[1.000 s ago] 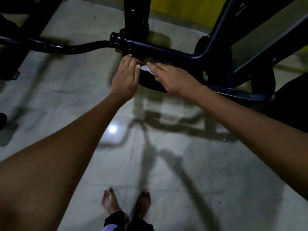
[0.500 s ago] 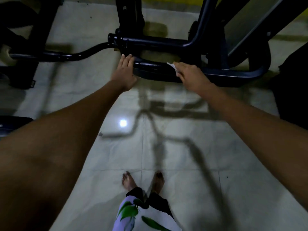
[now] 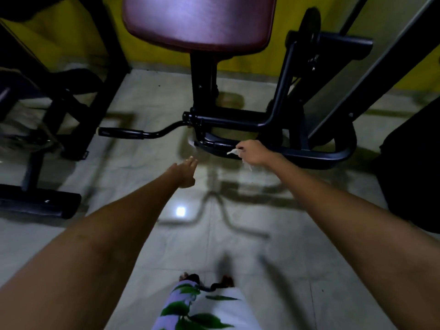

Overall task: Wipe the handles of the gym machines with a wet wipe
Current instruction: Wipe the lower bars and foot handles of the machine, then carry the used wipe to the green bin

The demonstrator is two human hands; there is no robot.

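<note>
Right hand (image 3: 252,154) holding the wet wipe (image 3: 234,152) at the lower black bar (image 3: 309,155) of a gym machine; left hand (image 3: 187,172) free, off the frame.

Right hand: fingers curled round the crumpled white wipe, one end sticking out toward the left, another tail hanging below the fist; the hand sits against the front of the curved lower bar. Left hand: fingers straight and together, holding nothing, hovering over the floor (image 3: 142,160) just short of the bar's left end. Black side handle (image 3: 123,133) juts out left from the frame, well apart from both hands. Maroon padded seat (image 3: 198,20) above on its post. Another dark machine (image 3: 47,110) stands to the left, yellow wall (image 3: 152,50) behind. Bare feet and a leaf-print garment (image 3: 202,308) at bottom edge.
</note>
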